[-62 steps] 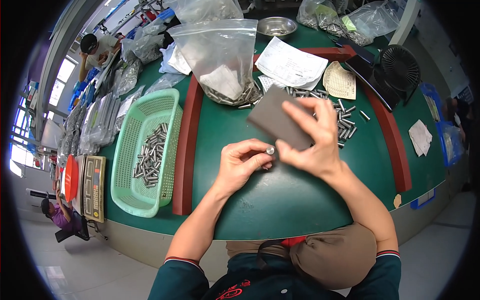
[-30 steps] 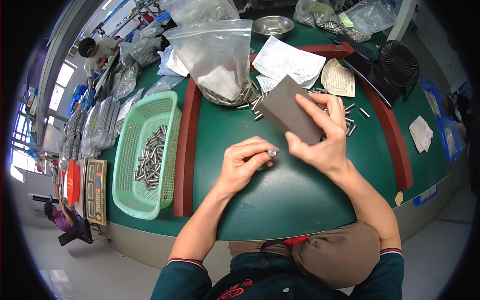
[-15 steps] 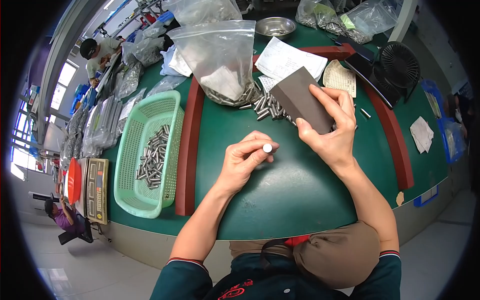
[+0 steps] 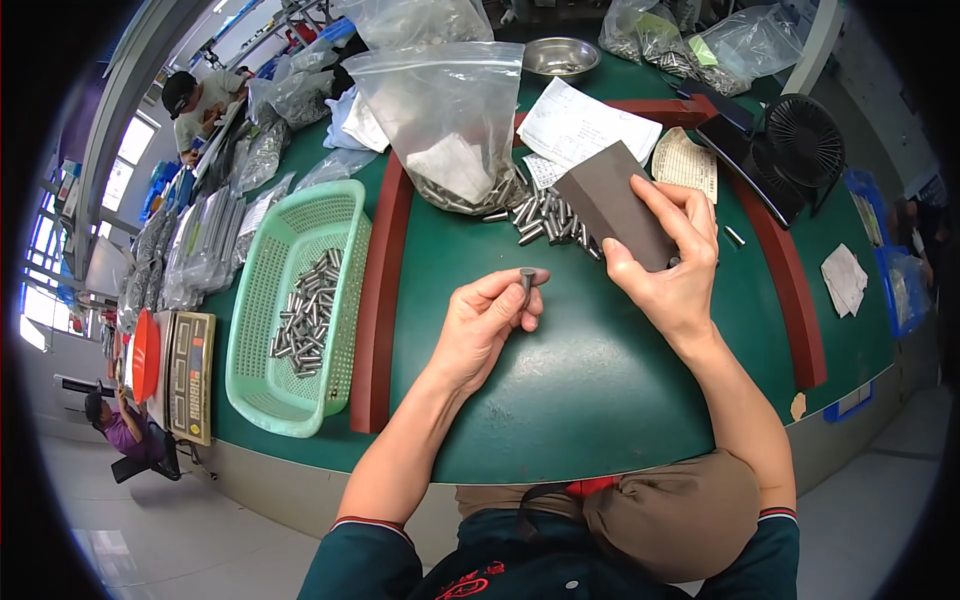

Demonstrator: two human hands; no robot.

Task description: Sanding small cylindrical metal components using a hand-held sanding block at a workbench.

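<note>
My left hand (image 4: 482, 325) pinches a small metal pin (image 4: 527, 280) between thumb and fingers, over the middle of the green table. One round end of the pin points up, and part of its side shows. My right hand (image 4: 672, 265) grips a dark grey-brown rectangular block (image 4: 618, 203), thumb on the near edge and fingers over the right side. The block is tilted and apart from the pin. Behind it lies a pile of loose metal pins (image 4: 548, 217), partly hidden by the block. A large clear plastic bag (image 4: 440, 120) with more pins stands beside the pile.
A green plastic basket (image 4: 345, 270) with many pins stands at left, against a red-brown frame bar (image 4: 378, 300). Papers (image 4: 590, 120), a steel bowl (image 4: 562, 58), a black fan (image 4: 803, 140) and a scale (image 4: 190, 375) surround the work area. A single pin (image 4: 735, 236) lies at right.
The pin in my left hand has turned: its bright end faced me before, and now its side shows. My right hand still holds the block, nearly in the same place.
</note>
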